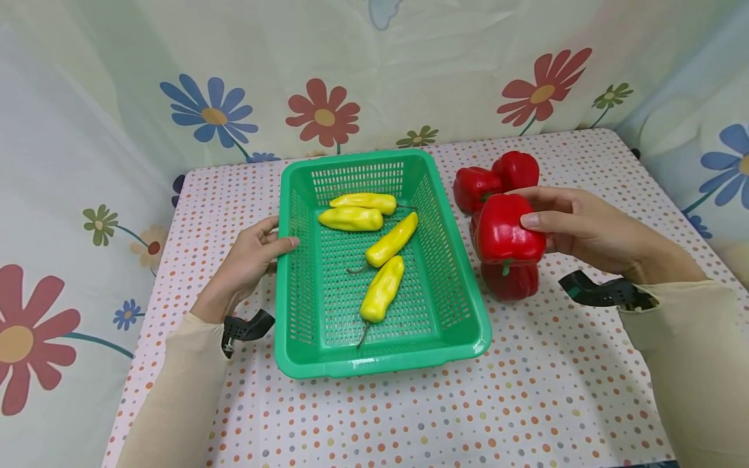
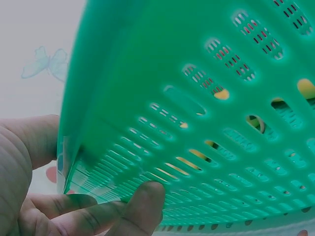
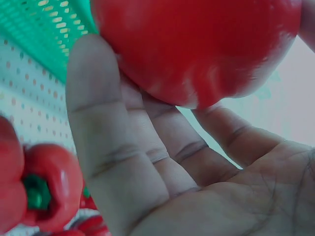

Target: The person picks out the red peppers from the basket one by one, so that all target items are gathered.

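Note:
A green plastic basket (image 1: pixel 383 364) with slotted walls stands mid-table, tilted a little in the head view. My left hand (image 1: pixel 253 255) grips its left rim, thumb over the edge and fingers against the outer wall (image 2: pixel 147 147). Several yellow peppers (image 1: pixel 383 289) with thin stems lie inside. Right of the basket, my right hand (image 1: pixel 576 224) holds a red bell pepper (image 1: pixel 508 227) between thumb and fingers, its green stem toward me. In the right wrist view the fingers support this pepper (image 3: pixel 197 49) from beneath, above other red peppers.
More red bell peppers lie on the table beside the basket: one (image 1: pixel 510 283) below the held pepper, and two (image 1: pixel 475 187) farther back. A dotted cloth (image 1: pixel 409 422) covers the table. Flowered curtains (image 1: pixel 374 65) hang behind and at both sides.

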A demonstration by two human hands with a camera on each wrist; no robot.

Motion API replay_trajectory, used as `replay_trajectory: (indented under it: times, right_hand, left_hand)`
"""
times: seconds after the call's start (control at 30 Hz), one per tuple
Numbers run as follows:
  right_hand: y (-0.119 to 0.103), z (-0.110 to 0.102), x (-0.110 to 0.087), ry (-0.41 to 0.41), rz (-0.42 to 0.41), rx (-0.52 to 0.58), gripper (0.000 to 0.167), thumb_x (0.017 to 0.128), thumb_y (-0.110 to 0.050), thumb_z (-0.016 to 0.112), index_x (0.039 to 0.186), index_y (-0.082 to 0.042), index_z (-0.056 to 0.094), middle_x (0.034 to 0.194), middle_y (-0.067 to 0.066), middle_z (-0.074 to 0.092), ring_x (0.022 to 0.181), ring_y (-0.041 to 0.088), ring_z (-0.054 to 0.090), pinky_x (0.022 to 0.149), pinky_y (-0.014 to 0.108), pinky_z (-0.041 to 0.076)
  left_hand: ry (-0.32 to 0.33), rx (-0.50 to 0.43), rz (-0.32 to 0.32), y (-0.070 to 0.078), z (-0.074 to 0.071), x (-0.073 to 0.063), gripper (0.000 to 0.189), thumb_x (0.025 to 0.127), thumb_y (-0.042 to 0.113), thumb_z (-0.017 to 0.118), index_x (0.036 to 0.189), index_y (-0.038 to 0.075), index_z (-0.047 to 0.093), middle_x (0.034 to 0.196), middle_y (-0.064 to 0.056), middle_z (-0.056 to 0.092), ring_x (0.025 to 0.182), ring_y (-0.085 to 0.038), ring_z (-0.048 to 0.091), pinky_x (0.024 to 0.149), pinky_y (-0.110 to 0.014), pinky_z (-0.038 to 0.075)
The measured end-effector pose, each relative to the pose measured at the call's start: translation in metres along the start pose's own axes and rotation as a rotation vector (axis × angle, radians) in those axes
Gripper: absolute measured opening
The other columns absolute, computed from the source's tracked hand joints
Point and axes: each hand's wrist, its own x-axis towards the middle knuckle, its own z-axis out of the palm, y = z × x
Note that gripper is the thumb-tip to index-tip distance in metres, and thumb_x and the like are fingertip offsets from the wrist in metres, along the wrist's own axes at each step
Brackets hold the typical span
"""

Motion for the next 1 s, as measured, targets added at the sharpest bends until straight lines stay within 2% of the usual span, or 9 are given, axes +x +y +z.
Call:
replay_trajectory:
  times: [0.07, 0.27, 0.43, 0.63, 0.8, 1.0]
  right_hand:
    - [0.003, -0.005, -0.004, 0.02, 0.003, 0.003, 0.045, 0.104, -0.003, 0.053, 0.139, -0.03, 0.055, 0.13, -0.005, 0.065, 0.107, 0.021, 0.069, 0.078, 0.036, 0.066]
    - [0.012, -0.02, -0.012, 0.076, 0.03, 0.057, 0.045, 0.105, -0.003, 0.051, 0.136, -0.034, 0.061, 0.126, -0.004, 0.068, 0.101, 0.021, 0.072, 0.074, 0.034, 0.066]
    - [0.021, -0.03, -0.016, 0.077, 0.045, 0.014, 0.043, 0.107, -0.007, 0.049, 0.138, -0.036, 0.057, 0.13, -0.006, 0.065, 0.106, 0.019, 0.069, 0.076, 0.035, 0.066]
    - [0.031, -0.038, -0.021, 0.087, 0.046, 0.087, 0.04, 0.109, -0.008, 0.047, 0.137, -0.033, 0.06, 0.13, -0.004, 0.065, 0.107, 0.018, 0.068, 0.078, 0.035, 0.066]
    - [0.039, -0.041, -0.025, 0.146, 0.093, 0.033, 0.039, 0.11, -0.012, 0.048, 0.134, -0.041, 0.058, 0.13, -0.01, 0.064, 0.108, 0.014, 0.065, 0.078, 0.033, 0.065]
    - [0.047, -0.048, -0.029, 0.171, 0.135, 0.033, 0.038, 0.11, -0.014, 0.047, 0.131, -0.045, 0.058, 0.128, -0.015, 0.063, 0.108, 0.01, 0.064, 0.078, 0.033, 0.065]
  left_hand:
    - [-0.002, 0.001, 0.002, 0.0, 0.0, 0.0, 0.062, 0.104, 0.011, 0.061, 0.161, 0.004, 0.035, 0.138, -0.031, 0.061, 0.09, -0.02, 0.078, 0.08, -0.038, 0.066]
    - [-0.008, 0.004, 0.005, 0.0, 0.0, 0.0, 0.062, 0.105, 0.011, 0.06, 0.161, 0.004, 0.035, 0.139, -0.031, 0.061, 0.09, -0.02, 0.078, 0.08, -0.038, 0.066]
    - [-0.008, 0.004, 0.005, 0.0, 0.0, 0.001, 0.063, 0.104, 0.011, 0.06, 0.161, 0.004, 0.034, 0.138, -0.031, 0.062, 0.089, -0.019, 0.078, 0.079, -0.038, 0.066]
    - [-0.009, 0.002, 0.005, 0.0, 0.0, 0.001, 0.063, 0.104, 0.011, 0.06, 0.161, 0.004, 0.034, 0.138, -0.031, 0.062, 0.089, -0.019, 0.078, 0.079, -0.038, 0.066]
    - [-0.007, 0.0, 0.002, 0.001, -0.001, 0.001, 0.064, 0.104, 0.011, 0.061, 0.161, 0.004, 0.033, 0.138, -0.031, 0.061, 0.089, -0.019, 0.078, 0.08, -0.039, 0.066]
    - [0.0, 0.006, -0.003, 0.001, -0.001, 0.0, 0.063, 0.105, 0.012, 0.061, 0.161, 0.005, 0.034, 0.138, -0.03, 0.062, 0.09, -0.019, 0.078, 0.079, -0.038, 0.066]
